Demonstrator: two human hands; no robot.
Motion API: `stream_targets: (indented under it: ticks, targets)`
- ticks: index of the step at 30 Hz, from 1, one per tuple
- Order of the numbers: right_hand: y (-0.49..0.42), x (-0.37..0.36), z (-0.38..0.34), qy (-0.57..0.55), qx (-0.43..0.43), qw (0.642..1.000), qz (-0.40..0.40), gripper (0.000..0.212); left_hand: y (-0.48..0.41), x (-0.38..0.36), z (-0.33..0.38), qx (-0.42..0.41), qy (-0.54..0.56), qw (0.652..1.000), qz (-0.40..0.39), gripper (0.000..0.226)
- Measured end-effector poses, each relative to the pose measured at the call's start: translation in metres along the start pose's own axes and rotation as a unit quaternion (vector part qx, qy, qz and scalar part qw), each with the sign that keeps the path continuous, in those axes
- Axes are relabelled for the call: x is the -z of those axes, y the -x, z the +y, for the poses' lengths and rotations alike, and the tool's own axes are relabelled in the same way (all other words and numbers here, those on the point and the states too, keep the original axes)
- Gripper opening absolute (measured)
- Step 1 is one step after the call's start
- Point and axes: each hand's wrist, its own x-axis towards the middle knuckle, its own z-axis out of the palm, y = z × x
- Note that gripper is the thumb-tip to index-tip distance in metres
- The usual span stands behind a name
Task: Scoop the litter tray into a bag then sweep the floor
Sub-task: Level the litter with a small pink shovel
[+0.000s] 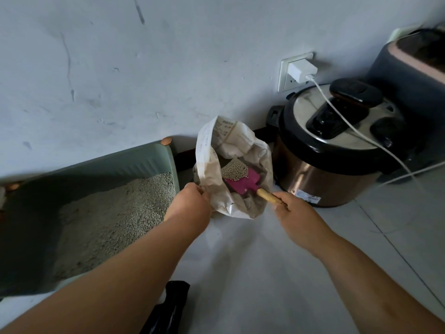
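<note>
pink scoop [243,181], loaded with a heap of pale litter granules [234,171], sits inside the mouth of the white printed bag [208,150] at frame centre. the right hand [297,213] grips the wooden handle [268,196], fingers curled round its end. the left hand [190,203] pinches the near left edge of the bag rim and holds the mouth open. the green litter tray [154,159] lies at lower left of the frame against the wall, just beside the bag, with a bed of litter in it.

step in hand, as judged: emptying the scoop into the bag.

1. keep the left-hand pinch firm, so the rim does not fold inward over the scoop.
2. lower the blade deeper before tipping; granules released near the rim are likely to bounce out.
3. rotate the handle slowly, tilting the blade away from the open edge.
4. tap lightly to free clinging granules.
5. withdraw level, clear of the bag wall.

caution: the pressure cooker [325,169] stands just right of the bag. spilled granules could roll beneath it and complicate sweeping the tiled floor [240,261].
</note>
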Motion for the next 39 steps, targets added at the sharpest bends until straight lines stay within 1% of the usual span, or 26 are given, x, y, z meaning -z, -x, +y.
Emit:
stream_targets:
  ticks: [7, 12, 16, 26, 31, 34, 37, 39]
  targets:
    - [0.012, 0.014, -0.005, -0.011, -0.003, 1.0, -0.009, 0.026, -0.001, 0.001, -0.002, 0.004, 0.015, 1.0, 0.001, 0.029]
    - [0.023, 0.02, -0.012, -0.026, 0.004, 1.0, 0.011, 0.017, 0.001, 0.002, -0.002, -0.007, 0.003, 1.0, 0.007, 0.03]
    - [0.032, 0.027, -0.021, -0.043, 0.006, 0.999, 0.02, 0.018, 0.001, 0.002, -0.003, -0.009, 0.001, 1.0, 0.01, 0.032]
    - [0.042, 0.038, -0.037, -0.057, 0.003, 0.995, 0.08, 0.018, 0.0, 0.004, -0.004, -0.022, -0.017, 1.0, 0.013, 0.032]
    - [0.05, 0.049, -0.05, -0.04, 0.024, 0.994, 0.099, 0.019, -0.004, 0.009, -0.004, -0.02, -0.014, 1.0, 0.013, 0.029]
    - [0.055, 0.056, -0.062, -0.037, 0.036, 0.994, 0.097, 0.019, -0.006, 0.014, -0.007, -0.018, 0.006, 1.0, 0.016, 0.021]
    - [0.061, 0.063, -0.072, -0.029, 0.051, 0.993, 0.099, 0.019, -0.007, 0.022, -0.014, -0.003, 0.042, 0.999, 0.035, 0.013]
    - [0.06, 0.061, -0.083, -0.023, 0.069, 0.994, 0.087, 0.02, -0.008, 0.035, -0.03, 0.006, 0.039, 0.997, 0.063, 0.015]
